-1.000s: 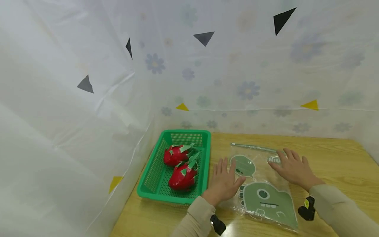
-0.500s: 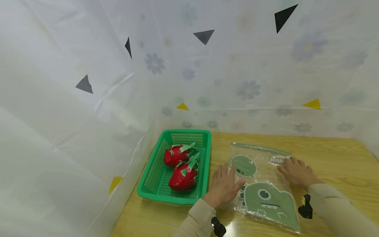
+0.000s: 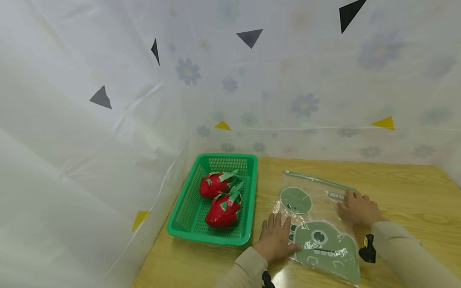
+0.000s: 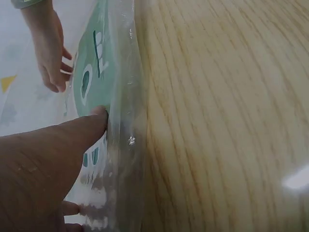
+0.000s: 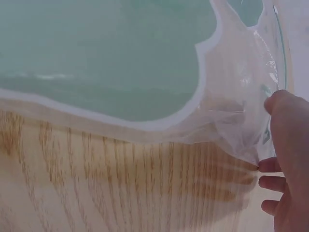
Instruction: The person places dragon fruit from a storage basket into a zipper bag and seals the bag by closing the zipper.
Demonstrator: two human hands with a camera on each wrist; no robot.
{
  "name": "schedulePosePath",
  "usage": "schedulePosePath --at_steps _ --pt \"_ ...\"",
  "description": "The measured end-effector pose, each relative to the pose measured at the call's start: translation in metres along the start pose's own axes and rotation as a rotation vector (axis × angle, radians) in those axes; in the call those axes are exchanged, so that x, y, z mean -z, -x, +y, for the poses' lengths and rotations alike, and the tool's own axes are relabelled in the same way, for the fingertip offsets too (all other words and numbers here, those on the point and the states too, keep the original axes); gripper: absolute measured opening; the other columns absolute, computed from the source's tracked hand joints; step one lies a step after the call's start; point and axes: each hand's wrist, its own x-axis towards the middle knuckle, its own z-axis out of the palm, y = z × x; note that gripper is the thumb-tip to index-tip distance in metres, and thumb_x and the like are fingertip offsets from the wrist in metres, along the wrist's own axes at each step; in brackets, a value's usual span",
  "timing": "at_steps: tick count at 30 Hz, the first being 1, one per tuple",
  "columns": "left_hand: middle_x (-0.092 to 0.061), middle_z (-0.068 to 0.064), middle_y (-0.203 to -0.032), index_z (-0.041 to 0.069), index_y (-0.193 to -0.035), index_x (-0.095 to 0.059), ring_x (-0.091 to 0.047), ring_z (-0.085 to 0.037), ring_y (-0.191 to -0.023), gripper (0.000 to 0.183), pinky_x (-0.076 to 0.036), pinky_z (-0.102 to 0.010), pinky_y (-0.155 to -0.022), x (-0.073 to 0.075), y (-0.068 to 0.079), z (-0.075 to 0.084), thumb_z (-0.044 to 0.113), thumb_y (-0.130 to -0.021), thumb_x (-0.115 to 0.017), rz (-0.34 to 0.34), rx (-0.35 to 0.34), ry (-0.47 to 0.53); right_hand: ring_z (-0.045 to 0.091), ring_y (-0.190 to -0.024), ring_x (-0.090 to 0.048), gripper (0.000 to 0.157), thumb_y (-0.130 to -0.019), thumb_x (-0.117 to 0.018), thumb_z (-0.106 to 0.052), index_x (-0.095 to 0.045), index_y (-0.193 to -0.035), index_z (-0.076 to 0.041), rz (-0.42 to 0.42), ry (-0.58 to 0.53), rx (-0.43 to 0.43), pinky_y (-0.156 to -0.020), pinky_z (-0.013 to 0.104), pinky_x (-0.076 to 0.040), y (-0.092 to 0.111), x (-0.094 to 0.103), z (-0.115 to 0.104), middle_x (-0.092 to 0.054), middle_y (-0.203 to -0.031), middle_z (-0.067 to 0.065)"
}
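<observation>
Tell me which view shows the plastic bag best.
The head view: it shows nearly the whole plastic bag, only parts hidden by the left hand and right hand. The left wrist view shows its lower part at a slant; the right wrist view, a close-up of one side.

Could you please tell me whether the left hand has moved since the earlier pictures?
Yes, the left hand has drawn back, down the head view, and is now about level with the near rim of the green basket.

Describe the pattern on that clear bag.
The bag carries a green one-eyed cartoon creature and a green bubble, edged white; clearest in the head view.
</observation>
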Motion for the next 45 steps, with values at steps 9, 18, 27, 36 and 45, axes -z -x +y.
schedulePosePath --at_steps 9,18,27,36,45 --pt "-0.023 -0.006 -0.164 0.028 -0.156 -0.029 -0.023 -0.028 -0.152 0.089 -0.029 -0.047 -0.119 -0.013 -0.001 -0.002 0.075 -0.084 -0.054 0.037 0.009 -0.061 0.053 -0.095 -0.05 0.041 -0.099 -0.051 -0.025 -0.058 -0.111 0.013 -0.016 0.028 0.03 -0.068 0.062 -0.046 -0.001 0.003 -0.002 -0.05 -0.109 0.038" --pt "-0.02 -0.003 -0.165 0.031 -0.157 -0.027 -0.019 -0.025 -0.153 0.087 -0.026 -0.045 -0.121 -0.014 -0.001 -0.002 0.075 -0.086 -0.051 0.03 0.021 -0.038 0.047 -0.086 -0.057 0.022 -0.096 -0.054 -0.014 -0.061 -0.089 0.006 0.066 0.031 0.076 -0.069 0.058 -0.049 -0.004 -0.001 -0.004 -0.058 -0.099 0.032" --pt "-0.022 -0.001 -0.165 0.032 -0.156 -0.029 -0.019 -0.024 -0.153 0.086 -0.027 -0.045 -0.121 -0.018 -0.001 -0.003 0.075 -0.085 -0.052 0.04 0.033 -0.037 0.035 -0.073 -0.059 0.025 -0.097 -0.05 -0.016 -0.055 -0.101 0.009 -0.014 -0.055 0.04 -0.055 0.047 -0.049 -0.007 0.0 -0.003 -0.058 -0.094 0.028" --pt "-0.021 -0.001 -0.165 0.032 -0.156 -0.028 -0.019 -0.024 -0.153 0.086 -0.027 -0.046 -0.121 -0.027 -0.004 -0.003 0.075 -0.086 -0.052 0.057 0.018 -0.029 0.041 -0.08 -0.06 0.029 -0.1 -0.05 -0.02 -0.055 -0.103 0.008 -0.05 -0.062 0.01 -0.058 0.048 -0.05 -0.009 0.004 -0.001 -0.057 -0.101 0.033" --pt "-0.023 0.0 -0.164 0.034 -0.156 -0.027 -0.019 -0.023 -0.153 0.085 -0.027 -0.045 -0.12 -0.027 -0.005 -0.003 0.076 -0.086 -0.051 0.055 0.019 -0.043 0.029 -0.07 -0.06 0.018 -0.094 -0.056 -0.01 -0.053 -0.101 0.006 -0.119 -0.106 -0.046 -0.053 0.042 -0.045 -0.011 0.002 -0.003 -0.061 -0.084 0.017"
